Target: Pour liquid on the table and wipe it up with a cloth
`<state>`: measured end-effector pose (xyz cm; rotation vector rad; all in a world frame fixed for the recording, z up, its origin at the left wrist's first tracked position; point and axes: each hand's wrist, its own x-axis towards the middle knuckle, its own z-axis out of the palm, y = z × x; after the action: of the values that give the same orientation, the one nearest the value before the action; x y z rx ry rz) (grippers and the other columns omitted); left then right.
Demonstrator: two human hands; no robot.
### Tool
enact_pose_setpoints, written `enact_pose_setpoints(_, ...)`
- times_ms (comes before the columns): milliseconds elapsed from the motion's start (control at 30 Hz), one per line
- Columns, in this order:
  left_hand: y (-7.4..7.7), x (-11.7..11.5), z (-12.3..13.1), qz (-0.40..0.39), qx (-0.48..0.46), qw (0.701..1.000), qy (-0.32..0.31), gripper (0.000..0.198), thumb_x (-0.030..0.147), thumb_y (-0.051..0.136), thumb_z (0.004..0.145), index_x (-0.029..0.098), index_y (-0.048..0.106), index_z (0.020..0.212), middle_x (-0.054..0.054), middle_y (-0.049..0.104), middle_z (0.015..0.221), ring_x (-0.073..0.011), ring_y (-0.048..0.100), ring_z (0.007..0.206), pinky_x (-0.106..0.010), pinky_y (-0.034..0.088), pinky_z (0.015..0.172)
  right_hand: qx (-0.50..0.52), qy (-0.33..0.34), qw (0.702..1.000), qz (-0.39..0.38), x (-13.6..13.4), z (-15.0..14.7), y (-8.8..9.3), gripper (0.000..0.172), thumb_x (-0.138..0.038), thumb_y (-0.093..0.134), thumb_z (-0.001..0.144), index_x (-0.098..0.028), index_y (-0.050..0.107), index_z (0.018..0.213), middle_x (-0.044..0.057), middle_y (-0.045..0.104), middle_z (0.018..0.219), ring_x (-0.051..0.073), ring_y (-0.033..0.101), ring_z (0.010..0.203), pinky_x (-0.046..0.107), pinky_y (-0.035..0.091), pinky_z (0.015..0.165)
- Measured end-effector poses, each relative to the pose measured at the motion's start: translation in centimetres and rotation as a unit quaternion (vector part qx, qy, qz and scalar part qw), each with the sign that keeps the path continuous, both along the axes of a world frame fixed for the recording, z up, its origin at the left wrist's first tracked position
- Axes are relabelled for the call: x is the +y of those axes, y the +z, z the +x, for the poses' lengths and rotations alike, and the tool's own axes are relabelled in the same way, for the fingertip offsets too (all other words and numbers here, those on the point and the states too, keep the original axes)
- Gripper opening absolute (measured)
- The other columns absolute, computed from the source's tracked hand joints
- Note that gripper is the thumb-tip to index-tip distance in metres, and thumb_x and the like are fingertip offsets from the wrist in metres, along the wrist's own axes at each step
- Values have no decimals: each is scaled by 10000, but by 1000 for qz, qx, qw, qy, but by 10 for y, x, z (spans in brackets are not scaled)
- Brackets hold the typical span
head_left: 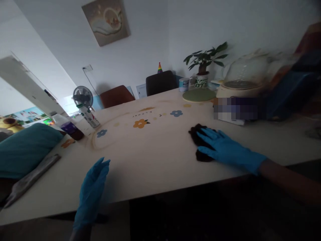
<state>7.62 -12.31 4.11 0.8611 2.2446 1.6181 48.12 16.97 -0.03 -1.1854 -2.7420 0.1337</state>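
Observation:
A white table [150, 160] with printed flowers and brown stains lies before me. My right hand [223, 147], in a blue glove, presses a crumpled dark brown cloth [204, 156] against the tabletop, fingers spread over it. Part of the cloth is hidden beneath the fingers. My left hand [94, 184], also gloved in blue, is just above or at the near left part of the table. Its fingers are stretched out, and nothing shows in them.
At left are a bottle of dark liquid [72, 130], a white bottle [89, 115], a small fan [82, 95] and a folded grey cloth [32, 180]. A green round mat [199, 95], potted plant [202, 75], can [184, 85] and glass-topped appliance [244, 75] stand at back right.

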Motion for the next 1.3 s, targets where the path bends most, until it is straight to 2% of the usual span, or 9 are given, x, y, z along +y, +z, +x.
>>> enact_pose_setpoints(100, 0, -4, -5, 7, -33, 999, 42, 813, 595, 737, 663, 209, 620, 1369, -128, 725, 1235, -354, 654, 1209, -605, 416, 1163, -8, -13, 1000, 13, 0, -1, -3, 900, -753, 320, 978, -181, 278, 1672, 136, 205, 1719, 383, 200, 1575, 592, 212, 1279)
enact_pose_setpoints(200, -6, -10, -11, 39, -39, 992, 114, 670, 512, 696, 742, 254, 648, 1358, -88, 753, 1154, -310, 713, 1074, -582, 447, 1127, -13, 9, 1000, 11, -9, -15, -3, 930, -768, 359, 963, -166, 289, 1668, 140, 196, 1721, 391, 166, 1579, 563, 217, 1286)
enact_pose_setpoints(333, -13, -24, -24, 153, -33, 961, 230, 494, 363, 692, 797, 244, 700, 1277, -69, 762, 1068, -228, 738, 888, -406, 565, 921, 2, 93, 995, 27, -26, -46, -3, 901, -739, 395, 977, -226, 194, 1691, 95, 178, 1732, 391, 136, 1583, 576, 229, 1284)
enact_pose_setpoints(433, -12, -35, -39, 214, -45, 936, 276, 419, 312, 697, 792, 178, 716, 1188, -73, 754, 996, -201, 722, 803, -357, 574, 821, 14, 170, 985, 29, -37, -81, -2, 900, -719, 415, 988, -238, 137, 1696, 88, 136, 1739, 399, 115, 1584, 587, 228, 1283)
enact_pose_setpoints(600, -11, -54, -75, 261, -17, 913, 313, 364, 270, 669, 784, 146, 694, 1125, -69, 732, 938, -199, 708, 774, -355, 589, 765, 5, 282, 959, -16, -56, -163, 11, 962, -762, 431, 966, -180, 180, 1690, 139, 149, 1729, 402, 125, 1586, 588, 195, 1288)
enact_pose_setpoints(800, -24, -60, -107, 287, -40, 901, 324, 358, 242, 645, 782, 137, 653, 1124, -50, 713, 878, -179, 705, 749, -307, 571, 718, -33, 382, 921, -73, -88, -280, 25, 958, -758, 445, 962, -136, 271, 1670, 167, 145, 1727, 389, 99, 1597, 568, 90, 1301)
enact_pose_setpoints(1033, -30, -58, -105, 316, -20, 892, 322, 393, 297, 680, 777, 137, 654, 1135, -21, 684, 808, -182, 700, 746, -313, 574, 714, -14, 460, 887, -44, -141, -413, 26, 903, -734, 454, 980, -143, 334, 1652, 150, 249, 1717, 383, 166, 1591, 547, 115, 1295)
enact_pose_setpoints(1233, -25, -58, -103, 249, -53, 905, 342, 438, 297, 644, 826, 156, 654, 1240, -58, 736, 918, -165, 688, 716, -298, 554, 690, 38, 523, 851, 14, -194, -510, 21, 723, -617, 438, 1022, -159, 463, 1581, 100, 371, 1678, 317, 293, 1552, 523, 199, 1279)
enact_pose_setpoints(1300, -25, -57, -104, 220, -66, 907, 353, 453, 280, 635, 824, 161, 660, 1261, -60, 740, 925, -166, 690, 722, -302, 553, 706, 38, 522, 852, 6, -202, -537, 20, 692, -584, 415, 1033, -158, 464, 1575, 95, 382, 1674, 304, 315, 1539, 526, 213, 1273)
